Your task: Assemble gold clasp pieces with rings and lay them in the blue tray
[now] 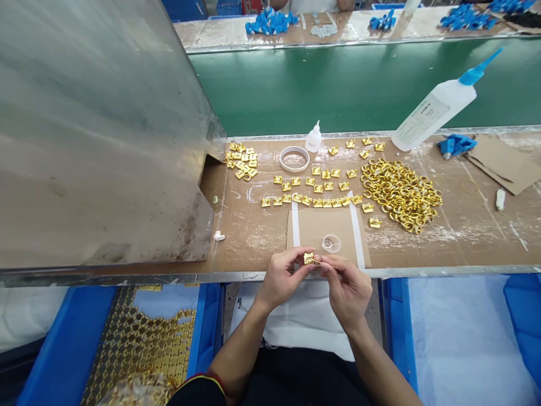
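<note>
1. A long table (253, 242), covered in brown cardboard and edged with metal, is seen from above.
2. The left side is filled by a large grey metal housing (105, 141).
3. Blue plastic bins (205, 321) are set below the table's near edge, on both sides; gold-coloured pieces are laid out in the left one.
4. A heap of shiny gold-coloured rings (401, 194) is piled right of centre, near a large translucent bottle with a blue nozzle (435, 113).
5. The bare left hand (281, 277) and right hand (350, 286) are held close together at the near edge.
6. A clear round dish (331, 243) is placed just beyond them.
7. A blocky gold-coloured metal piece (309, 259) is pinched between the hands' level fingertips, the left grip clamped on it.
8. A thin stick (327, 264) is clamped in the right grip, its end touching or just beside the piece; which cannot be told.
</note>
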The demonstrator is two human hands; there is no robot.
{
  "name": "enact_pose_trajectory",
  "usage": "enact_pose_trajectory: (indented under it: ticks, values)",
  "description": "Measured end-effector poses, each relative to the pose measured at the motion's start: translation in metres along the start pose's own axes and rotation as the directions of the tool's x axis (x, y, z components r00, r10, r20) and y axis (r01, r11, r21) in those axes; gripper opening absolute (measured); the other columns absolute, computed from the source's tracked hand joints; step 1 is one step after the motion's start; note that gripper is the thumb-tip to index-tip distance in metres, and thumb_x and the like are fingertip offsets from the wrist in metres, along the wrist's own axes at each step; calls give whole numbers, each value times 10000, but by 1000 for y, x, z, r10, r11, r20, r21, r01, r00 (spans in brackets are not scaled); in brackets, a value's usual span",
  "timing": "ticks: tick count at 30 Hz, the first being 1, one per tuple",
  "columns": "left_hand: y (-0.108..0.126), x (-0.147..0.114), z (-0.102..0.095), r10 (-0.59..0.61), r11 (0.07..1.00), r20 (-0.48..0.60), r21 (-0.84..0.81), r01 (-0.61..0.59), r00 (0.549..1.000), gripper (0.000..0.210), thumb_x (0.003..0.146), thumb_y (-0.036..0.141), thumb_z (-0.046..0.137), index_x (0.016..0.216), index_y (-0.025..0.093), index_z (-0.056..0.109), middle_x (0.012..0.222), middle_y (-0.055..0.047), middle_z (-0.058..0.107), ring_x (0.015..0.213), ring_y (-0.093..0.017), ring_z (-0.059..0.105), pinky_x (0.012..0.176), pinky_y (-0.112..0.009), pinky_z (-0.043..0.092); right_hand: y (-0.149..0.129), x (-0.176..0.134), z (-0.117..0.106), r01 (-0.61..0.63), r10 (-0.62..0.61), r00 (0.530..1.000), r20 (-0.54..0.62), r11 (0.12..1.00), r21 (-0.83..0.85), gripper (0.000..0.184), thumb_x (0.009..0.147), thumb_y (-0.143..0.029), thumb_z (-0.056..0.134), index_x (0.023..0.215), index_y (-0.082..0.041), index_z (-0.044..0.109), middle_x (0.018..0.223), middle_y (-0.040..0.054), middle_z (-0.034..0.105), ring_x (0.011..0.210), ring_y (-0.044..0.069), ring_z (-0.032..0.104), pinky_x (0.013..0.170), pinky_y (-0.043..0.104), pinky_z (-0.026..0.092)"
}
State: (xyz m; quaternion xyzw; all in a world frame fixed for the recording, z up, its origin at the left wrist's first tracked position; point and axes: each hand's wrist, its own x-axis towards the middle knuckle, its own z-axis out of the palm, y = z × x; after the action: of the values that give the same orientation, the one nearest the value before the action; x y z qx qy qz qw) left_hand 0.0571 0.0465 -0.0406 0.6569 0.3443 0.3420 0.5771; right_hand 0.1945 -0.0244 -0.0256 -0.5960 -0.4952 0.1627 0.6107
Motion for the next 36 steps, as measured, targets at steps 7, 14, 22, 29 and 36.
enact_pose_trajectory:
  ticks: [7, 14, 22, 29, 36]
  values:
    - [0, 0, 0, -5, 1000, 4, -5, 5, 1000, 320, 920, 361, 701, 1148, 141, 744, 976, -116, 799, 808, -207, 756, 723, -277, 617, -2, 2, 1, -16, 16, 1000, -8, 1000, 15, 107, 966, -204, 671, 941, -237, 770, 894, 47, 818, 766, 207, 787, 677, 315, 674]
    - [0, 1, 0, -21, 999, 16, -31, 22, 1000, 315, 919, 359, 705, 1145, 141, 733, 965, -111, 803, 816, -213, 772, 736, -282, 630, -1, 3, 1, -16, 16, 1000, 1, 999, 28, 117, 958, -179, 671, 928, -240, 766, 889, 43, 817, 763, 204, 783, 702, 322, 671]
    - [1, 1, 2, -30, 998, 6, -54, 31, 1000, 323, 906, 399, 720, 1102, 141, 726, 948, -102, 799, 816, -203, 777, 751, -276, 631, 2, 0, 2, -29, 29, 1000, -3, 999, 38, 118, 961, -161, 655, 938, -227, 750, 910, 56, 811, 814, 213, 785, 717, 332, 673]
    - [-1, 0, 2, -53, 996, 9, -68, 54, 999, 341, 910, 404, 710, 1126, 141, 715, 956, -106, 793, 820, -206, 776, 770, -293, 639, 0, 1, 2, -53, 53, 999, -11, 997, 56, 130, 965, -172, 644, 938, -229, 758, 904, 58, 809, 763, 207, 785, 567, 277, 656]
    - [-1, 0, 1, -56, 996, 12, -63, 56, 998, 320, 911, 392, 710, 1110, 142, 717, 951, -108, 789, 826, -212, 774, 769, -300, 639, -2, 1, 2, -55, 56, 998, -13, 994, 98, 148, 952, -130, 655, 941, -238, 755, 914, 39, 805, 744, 175, 775, 567, 232, 649]
